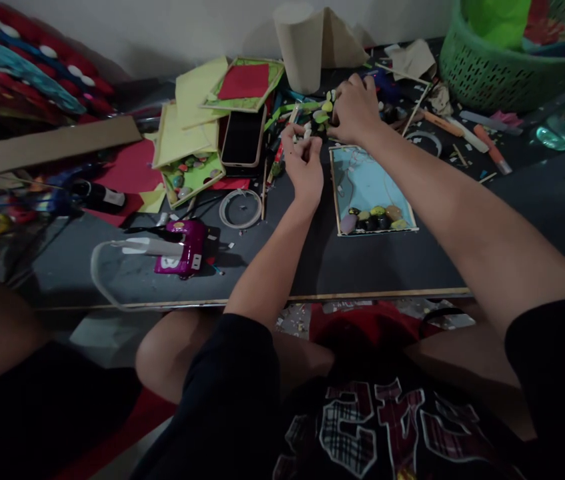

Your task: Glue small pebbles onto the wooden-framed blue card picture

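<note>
My left hand [305,160] is curled closed around small whitish pebbles [307,131], just left of a blue picture panel. Beyond that panel, my right hand [357,110] bends its fingers down into a heap of small stones; whatever its fingertips grip is hidden. Yellow-green pebbles [327,105] lie beside those fingers. The blue panel [369,180] has a thin pale stick frame and lies flat below my right wrist. Along its near edge sits a row of dark, yellow and grey-purple stones [373,219].
Left of my hands are a phone [243,138], framed green panels [192,180], a tape roll [241,209] and a purple plug adapter [187,248] with a cable. A paper-coloured cylinder [299,50], a green basket [502,73] and markers [492,150] stand or lie behind and right.
</note>
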Demonstrator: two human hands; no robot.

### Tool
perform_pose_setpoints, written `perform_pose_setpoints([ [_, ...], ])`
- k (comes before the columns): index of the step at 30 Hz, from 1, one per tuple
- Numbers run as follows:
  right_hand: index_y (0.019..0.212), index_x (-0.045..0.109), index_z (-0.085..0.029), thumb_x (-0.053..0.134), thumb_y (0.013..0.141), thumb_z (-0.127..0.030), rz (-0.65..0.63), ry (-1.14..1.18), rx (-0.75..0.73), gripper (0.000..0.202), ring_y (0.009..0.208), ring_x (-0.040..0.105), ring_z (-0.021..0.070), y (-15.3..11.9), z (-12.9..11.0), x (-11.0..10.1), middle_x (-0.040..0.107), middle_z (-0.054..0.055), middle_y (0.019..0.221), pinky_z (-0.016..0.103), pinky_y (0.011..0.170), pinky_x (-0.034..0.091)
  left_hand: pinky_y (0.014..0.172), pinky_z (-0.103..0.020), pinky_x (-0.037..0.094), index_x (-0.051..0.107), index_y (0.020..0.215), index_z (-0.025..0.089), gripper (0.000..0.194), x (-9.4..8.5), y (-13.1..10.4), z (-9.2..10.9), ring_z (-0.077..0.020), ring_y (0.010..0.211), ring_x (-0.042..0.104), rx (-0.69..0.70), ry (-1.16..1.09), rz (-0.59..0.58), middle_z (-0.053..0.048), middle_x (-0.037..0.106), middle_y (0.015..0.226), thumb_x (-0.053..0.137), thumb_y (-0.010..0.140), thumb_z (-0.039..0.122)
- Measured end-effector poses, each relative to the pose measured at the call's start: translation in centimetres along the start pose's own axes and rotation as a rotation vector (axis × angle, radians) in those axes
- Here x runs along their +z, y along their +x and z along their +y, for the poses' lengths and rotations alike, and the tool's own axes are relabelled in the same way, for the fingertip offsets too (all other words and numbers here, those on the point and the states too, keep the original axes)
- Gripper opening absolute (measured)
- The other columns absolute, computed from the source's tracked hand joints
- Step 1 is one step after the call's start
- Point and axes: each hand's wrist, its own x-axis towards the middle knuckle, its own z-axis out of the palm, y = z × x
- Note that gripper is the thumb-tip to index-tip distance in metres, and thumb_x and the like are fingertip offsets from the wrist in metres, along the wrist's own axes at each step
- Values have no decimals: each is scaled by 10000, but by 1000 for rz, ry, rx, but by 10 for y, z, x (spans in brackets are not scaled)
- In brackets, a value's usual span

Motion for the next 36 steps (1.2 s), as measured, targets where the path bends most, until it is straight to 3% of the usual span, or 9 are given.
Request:
perform_pose_setpoints([
  [3,530,204,-232,786,728,-186,20,-473,24,617,1203,481,380,1,-4,8,659,124,997,679,1096,270,839,-303,532,400,1316,313,533,1,-1,2,-132,875,671,53,47,-106,-41,674,975,261,965,688],
  [7,524,274,-219,696,784,-135,-15,-449,-7,503,1188,471,294,-4,-15,1,669,110,1142,636,1137,250,902,-317,537,408,1336,296,584,2,0,0,-143,979,686,61,50,-120,-67,696,1050,228,957,702],
  [11,668,634,-224,694,870,-366,102,-200,104,254,1148,514,251,-21,-13,-14,699,43,1126,518,1067,384,948,-338,531,414,1356,290,586,3,-1,4,-159,1079,671,39,17,-123,-86,682,1130,242,965,691],
  [13,767,677,-230,647,907,-366,84,108,128,198,913,599,172,-41,-10,-23,719,23,958,385,888,480,922,-337,537,422,1368,302,578,3,-4,13,-170,1076,665,15,-19,-162,-88,676,1144,301,958,690],
  [15,812,679,-230,576,951,-349,22,458,295,211,692,591,120,-65,-10,-31,704,6,842,282,617,438,877,-332,542,453,1368,321,578,3,-7,26,-183,1041,661,-7,-48,-213,-86,675,1142,388,933,696],
  [18,821,683,-211,655,914,-390,8,730,376,203,599,564,82,-103,-18,-41,678,-7,765,226,528,365,803,-311,538,543,1324,332,579,2,-12,43,-194,988,651,15,-54,-295,-88,662,1181,499,884,706],
  [25,717,653,-190,660,816,-681,-21,757,332,500,579,518,93,-143,-29,-35,626,12,680,243,511,361,697,-255,520,681,1156,277,554,0,-19,52,-159,904,642,150,28,-451,-80,660,1124,454,898,712],
  [31,706,709,-204,616,775,-769,193,506,259,577,515,498,84,-155,-30,-22,609,-11,612,267,551,406,708,-271,531,708,1063,242,558,-4,-21,63,-174,926,649,182,49,-453,-91,636,1071,421,920,698],
  [36,854,732,-216,670,700,-786,212,748,378,595,593,616,111,-154,-29,-16,708,17,804,242,477,411,855,-362,531,722,1069,281,501,-9,-20,66,-219,1006,624,233,105,-374,-91,632,1032,466,911,682],
])
